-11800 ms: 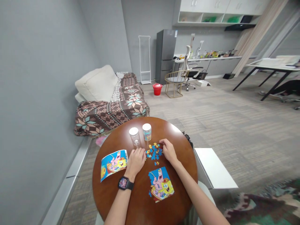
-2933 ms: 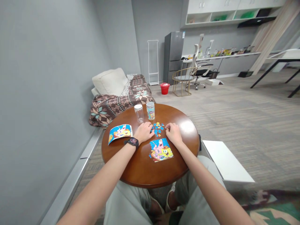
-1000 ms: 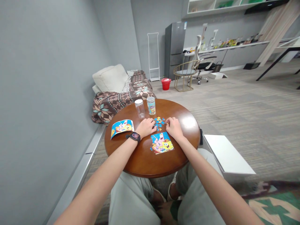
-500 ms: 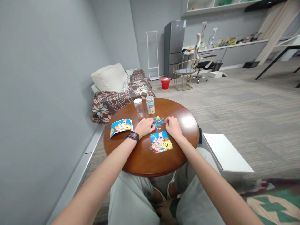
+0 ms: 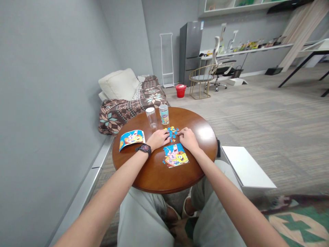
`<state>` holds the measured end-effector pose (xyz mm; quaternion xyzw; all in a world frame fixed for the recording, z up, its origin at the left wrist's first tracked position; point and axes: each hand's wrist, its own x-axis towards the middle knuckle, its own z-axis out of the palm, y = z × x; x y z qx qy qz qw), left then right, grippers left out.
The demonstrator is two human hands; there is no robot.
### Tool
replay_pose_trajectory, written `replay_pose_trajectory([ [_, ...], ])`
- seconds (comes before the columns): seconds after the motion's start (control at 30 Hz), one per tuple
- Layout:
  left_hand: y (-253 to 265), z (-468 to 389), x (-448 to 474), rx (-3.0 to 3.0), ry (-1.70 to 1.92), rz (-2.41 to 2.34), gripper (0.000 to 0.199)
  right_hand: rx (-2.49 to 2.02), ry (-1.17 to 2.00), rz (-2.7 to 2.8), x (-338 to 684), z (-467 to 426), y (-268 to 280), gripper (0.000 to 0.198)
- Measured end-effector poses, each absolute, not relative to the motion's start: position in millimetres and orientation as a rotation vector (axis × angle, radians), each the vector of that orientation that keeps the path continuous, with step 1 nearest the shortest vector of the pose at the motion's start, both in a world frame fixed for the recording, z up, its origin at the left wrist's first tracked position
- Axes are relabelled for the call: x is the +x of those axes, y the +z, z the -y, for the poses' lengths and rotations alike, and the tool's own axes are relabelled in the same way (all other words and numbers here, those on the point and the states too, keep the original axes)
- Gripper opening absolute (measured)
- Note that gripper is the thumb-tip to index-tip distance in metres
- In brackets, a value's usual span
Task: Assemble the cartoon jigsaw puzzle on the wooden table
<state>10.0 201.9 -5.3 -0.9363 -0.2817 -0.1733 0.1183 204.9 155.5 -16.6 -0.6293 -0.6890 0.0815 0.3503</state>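
Loose jigsaw puzzle pieces (image 5: 171, 133), mostly blue and yellow, lie in a small heap on the round wooden table (image 5: 154, 176). My left hand (image 5: 158, 138) rests at the heap's left edge, fingers stretched towards the pieces. From the other side my right hand (image 5: 188, 138) reaches in, its index finger extended to the heap's right edge; the other fingers curl partly out of sight. Nearer me lies a partly assembled cartoon puzzle (image 5: 176, 155), its left edge uneven. A curved picture sheet (image 5: 132, 138) with the same cartoon lies left of my left hand.
Behind the heap stand a clear jar (image 5: 152, 119) with a white lid and a cartoon-printed jar (image 5: 164, 115). A sofa with a patterned cover (image 5: 113, 116) borders the table's far left. A white box (image 5: 248, 166) stands right of the table. A red bin (image 5: 181, 91) is farther back.
My right hand has shifted slightly left, its index finger now stretched further into the loose pieces. My left hand stays almost in place. The camera view has moved a little.
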Motion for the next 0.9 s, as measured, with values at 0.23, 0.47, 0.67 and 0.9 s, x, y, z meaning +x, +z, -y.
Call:
replay_pose_trajectory([
  [0.23, -3.8, -203.2, 9.8, -2.807, -0.469, 0.771, 0.026, -1.590, 0.154, 1.792, 205.3, -157.6, -21.5, 0.025],
  [0.47, -7.4, -207.7, 9.1, -2.839, -0.423, 0.719, 0.029, -1.453, 0.108, 1.841, 203.6, -157.0, -23.6, 0.009],
  [0.67, -6.9, -205.5, 8.6, -2.827, -0.445, 0.803, 0.028, -1.246, 0.114, 2.012, 202.3, -154.1, -21.4, 0.007],
  [0.9, -8.7, -205.7, 1.9, -2.790, -0.647, 1.029, 0.027, -1.334, 0.118, 1.942, 203.0, -157.4, -23.5, 0.009],
])
